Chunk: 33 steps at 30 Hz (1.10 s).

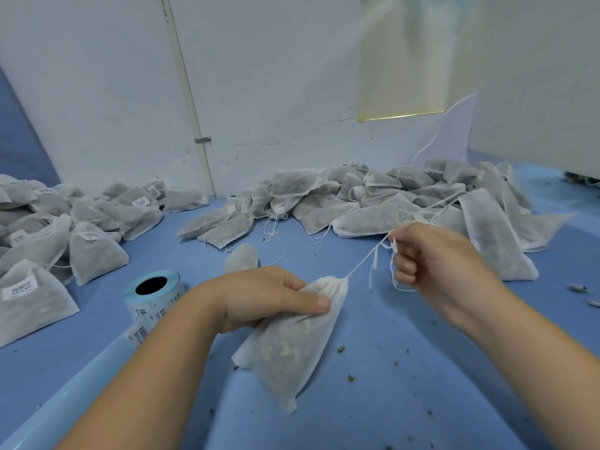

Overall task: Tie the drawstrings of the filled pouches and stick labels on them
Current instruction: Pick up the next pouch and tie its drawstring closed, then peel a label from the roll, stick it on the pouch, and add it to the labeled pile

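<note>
Left hand (276, 300) pinches white non-woven filled pouch (292, 345) neck; right hand (431, 258) grips thin white drawstring (363, 263) taut — overpull risks snapping it.

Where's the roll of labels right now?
In the head view, the label roll lies on the blue surface, just left of the left hand and in front of the labelled pouches.

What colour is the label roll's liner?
Light blue liner on the label roll, carrying white labels with black barcodes. Clearest in the head view.
</note>
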Tool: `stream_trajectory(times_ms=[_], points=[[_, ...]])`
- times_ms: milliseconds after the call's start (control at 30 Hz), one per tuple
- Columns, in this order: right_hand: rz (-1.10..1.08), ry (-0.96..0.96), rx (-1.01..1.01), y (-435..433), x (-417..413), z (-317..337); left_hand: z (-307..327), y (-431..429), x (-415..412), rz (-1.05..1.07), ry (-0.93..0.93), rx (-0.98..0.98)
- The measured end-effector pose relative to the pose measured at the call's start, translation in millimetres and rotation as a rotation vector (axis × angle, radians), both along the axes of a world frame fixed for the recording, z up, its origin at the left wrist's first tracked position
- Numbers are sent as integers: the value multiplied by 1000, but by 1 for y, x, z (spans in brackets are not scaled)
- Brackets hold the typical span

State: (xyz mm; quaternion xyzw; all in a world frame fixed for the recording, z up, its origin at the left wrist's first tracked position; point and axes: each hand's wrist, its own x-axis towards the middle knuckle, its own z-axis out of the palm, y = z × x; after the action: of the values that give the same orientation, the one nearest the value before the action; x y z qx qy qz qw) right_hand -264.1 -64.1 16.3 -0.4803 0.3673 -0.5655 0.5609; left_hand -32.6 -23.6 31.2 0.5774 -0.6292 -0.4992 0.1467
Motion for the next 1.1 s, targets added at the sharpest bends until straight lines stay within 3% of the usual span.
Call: stream_trajectory(times_ms=[167, 300, 367, 500, 700, 933, 1100], points=[[-126, 512, -393, 21, 13, -1, -9, -10, -16, 361, -103, -266], [-160, 872, -810, 34, 27, -8, -8, -11, -35, 427, -119, -491], [-152, 954, -876, 37, 30, -11, -8, -9, -45, 451, -174, -609], [-228, 1003, -907, 38, 32, -11, -7, -3, -59, 495, -160, -708], [-287, 990, -931, 41, 32, -7, 7, 9, -51, 394, 45, -476], [31, 873, -953, 57, 40, -7, 0, 41, -27, 350, 574, -241], [127, 735, -935, 80, 70, -19, 2, 66, 7, 391, 580, -230]])
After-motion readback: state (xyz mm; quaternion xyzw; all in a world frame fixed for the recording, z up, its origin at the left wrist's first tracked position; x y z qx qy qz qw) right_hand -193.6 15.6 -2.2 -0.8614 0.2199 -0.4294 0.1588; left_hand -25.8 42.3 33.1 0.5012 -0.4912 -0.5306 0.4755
